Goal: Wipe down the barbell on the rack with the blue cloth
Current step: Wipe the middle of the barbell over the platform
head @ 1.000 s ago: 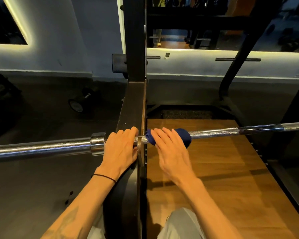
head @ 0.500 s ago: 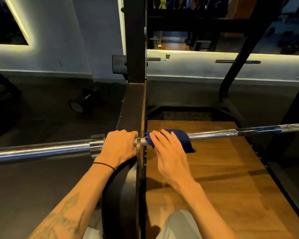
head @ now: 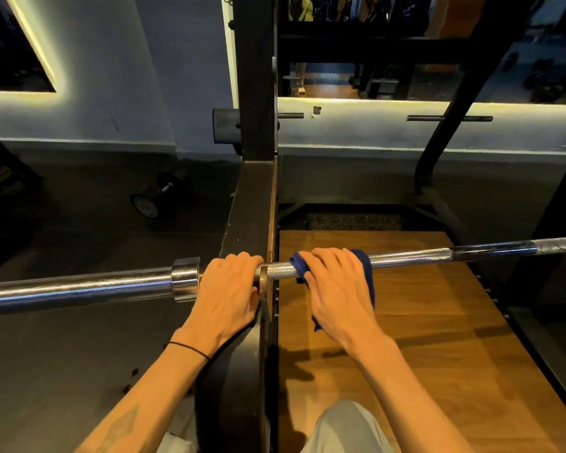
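A chrome barbell (head: 415, 256) lies across the black rack (head: 254, 207), running from the left edge to the far right. My left hand (head: 227, 289) grips the bar just left of the rack's hook, beside the sleeve collar (head: 185, 279). My right hand (head: 335, 282) wraps the blue cloth (head: 366, 273) over the knurled shaft just right of the hook. A short stretch of bare knurling shows between the hook and the cloth. Part of the cloth hangs below my palm.
A wooden platform (head: 422, 322) lies under the bar on the right, dark rubber floor on the left. A black dumbbell (head: 154, 197) rests on the floor at the back left. Rack uprights and a slanted brace (head: 445, 125) stand ahead, with a mirror wall behind.
My right hand with the cloth has slid a little to the right along the shaft, uncovering knurling by the hook. My left hand has curled tighter around the bar.
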Tool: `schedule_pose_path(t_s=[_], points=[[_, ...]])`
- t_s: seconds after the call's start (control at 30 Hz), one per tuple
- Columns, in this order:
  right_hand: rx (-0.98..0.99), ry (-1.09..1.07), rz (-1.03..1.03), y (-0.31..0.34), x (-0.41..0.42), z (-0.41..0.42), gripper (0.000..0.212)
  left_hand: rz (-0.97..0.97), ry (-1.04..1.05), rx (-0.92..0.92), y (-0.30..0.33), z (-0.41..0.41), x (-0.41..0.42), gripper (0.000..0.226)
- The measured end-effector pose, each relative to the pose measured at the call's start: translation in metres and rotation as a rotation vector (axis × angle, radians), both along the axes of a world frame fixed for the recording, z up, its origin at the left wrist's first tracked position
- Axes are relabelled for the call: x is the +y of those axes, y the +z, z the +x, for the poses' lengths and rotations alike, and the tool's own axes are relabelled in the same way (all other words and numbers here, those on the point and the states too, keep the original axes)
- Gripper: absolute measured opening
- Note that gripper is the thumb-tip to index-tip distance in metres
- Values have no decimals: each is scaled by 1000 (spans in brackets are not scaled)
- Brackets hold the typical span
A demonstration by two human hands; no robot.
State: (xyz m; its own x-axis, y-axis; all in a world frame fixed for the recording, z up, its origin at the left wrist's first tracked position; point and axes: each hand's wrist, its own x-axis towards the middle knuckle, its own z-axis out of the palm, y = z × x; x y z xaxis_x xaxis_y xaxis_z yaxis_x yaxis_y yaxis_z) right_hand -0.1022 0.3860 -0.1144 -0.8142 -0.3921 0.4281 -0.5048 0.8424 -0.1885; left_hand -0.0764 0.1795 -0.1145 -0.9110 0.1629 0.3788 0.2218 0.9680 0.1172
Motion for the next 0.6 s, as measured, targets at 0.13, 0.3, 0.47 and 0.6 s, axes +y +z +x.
schedule_pose_path(t_s=[0.13,0.3,0.47,0.6], points=[[-64,207,83,3,-9,8,64,139,-46,120,-19,15,1,53],[-33,101,61,5,10,-11,41,135,-65,12,-5,24,-3,56],[10,20,-33,0,-2,-9,33,-60,26,-220,37,-9,-4,32],[56,-7,-82,-7,-6,-3,43,-142,146,-360,29,-20,3,38]])
